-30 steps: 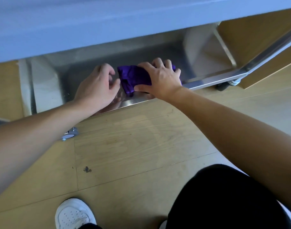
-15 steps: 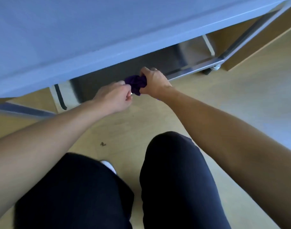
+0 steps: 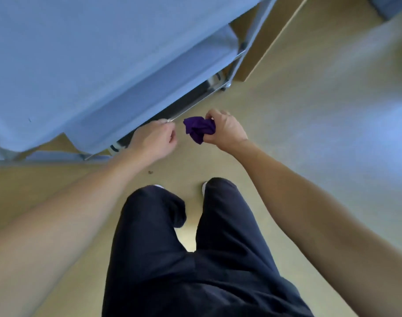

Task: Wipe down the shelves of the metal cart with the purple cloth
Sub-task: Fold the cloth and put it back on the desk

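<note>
I've stood and drawn the cloth (image 3: 199,129) off the cart's bottom shelf (image 3: 186,103). My right hand (image 3: 226,131) clutches it bunched, just beside my curled, empty left hand (image 3: 154,141). That shelf seems finished.

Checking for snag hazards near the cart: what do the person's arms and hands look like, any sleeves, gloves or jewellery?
The left forearm and right forearm are bare to the frame's edge, with no sleeves. The left hand and right hand wear no gloves, watch or visible rings. Below are dark trousers.
</note>
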`<act>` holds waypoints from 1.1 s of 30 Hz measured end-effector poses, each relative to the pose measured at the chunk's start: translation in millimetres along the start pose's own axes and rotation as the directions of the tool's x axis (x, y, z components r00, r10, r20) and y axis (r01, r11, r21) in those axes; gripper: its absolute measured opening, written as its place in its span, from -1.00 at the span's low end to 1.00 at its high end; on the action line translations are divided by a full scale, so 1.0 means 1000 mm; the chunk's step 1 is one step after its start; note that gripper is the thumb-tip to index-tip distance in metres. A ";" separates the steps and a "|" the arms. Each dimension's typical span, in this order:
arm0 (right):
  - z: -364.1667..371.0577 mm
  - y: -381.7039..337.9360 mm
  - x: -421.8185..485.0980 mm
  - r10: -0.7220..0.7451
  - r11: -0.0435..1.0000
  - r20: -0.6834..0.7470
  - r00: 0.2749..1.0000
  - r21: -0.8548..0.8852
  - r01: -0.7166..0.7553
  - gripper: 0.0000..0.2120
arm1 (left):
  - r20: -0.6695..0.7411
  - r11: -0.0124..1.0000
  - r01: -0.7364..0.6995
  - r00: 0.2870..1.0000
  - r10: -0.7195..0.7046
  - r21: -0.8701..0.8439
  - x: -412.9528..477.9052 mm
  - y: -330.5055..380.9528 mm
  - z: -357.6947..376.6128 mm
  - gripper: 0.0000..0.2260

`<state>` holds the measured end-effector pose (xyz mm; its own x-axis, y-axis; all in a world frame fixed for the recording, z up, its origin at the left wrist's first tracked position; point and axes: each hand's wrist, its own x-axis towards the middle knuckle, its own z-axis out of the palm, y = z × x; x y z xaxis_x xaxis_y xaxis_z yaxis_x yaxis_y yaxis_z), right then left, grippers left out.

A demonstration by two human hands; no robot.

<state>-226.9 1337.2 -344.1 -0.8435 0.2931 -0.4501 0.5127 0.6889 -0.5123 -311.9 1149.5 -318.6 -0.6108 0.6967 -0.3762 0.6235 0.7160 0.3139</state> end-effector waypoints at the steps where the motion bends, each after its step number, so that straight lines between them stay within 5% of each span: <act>1: -0.023 -0.008 -0.017 0.004 1.000 -0.025 1.000 0.019 -0.003 -0.57 | 0.001 1.000 -0.009 1.000 0.009 0.002 -0.007 0.012 -0.023 -0.89; 8: -0.163 -0.009 -0.094 0.021 0.993 -0.240 0.970 0.116 0.007 -0.61 | -0.077 0.992 -0.129 0.989 0.129 0.008 -0.003 0.123 -0.136 -0.93; 20: -0.342 0.093 -0.136 0.116 0.992 -0.469 0.876 0.092 -0.082 -0.57 | -0.059 0.943 -0.319 0.944 0.326 0.096 0.090 0.324 -0.196 -0.87; 33: -0.483 0.107 0.039 0.018 1.000 -0.493 0.870 0.000 -0.021 -0.52 | -0.200 0.956 -0.264 0.937 0.286 0.131 0.284 0.329 -0.287 -0.82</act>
<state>-281.5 1743.0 -62.9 -0.8032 0.5944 -0.0404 0.5305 0.6827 -0.5025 -420.5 1594.8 -71.6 -0.4914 0.8664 -0.0882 0.8211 0.4947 0.2846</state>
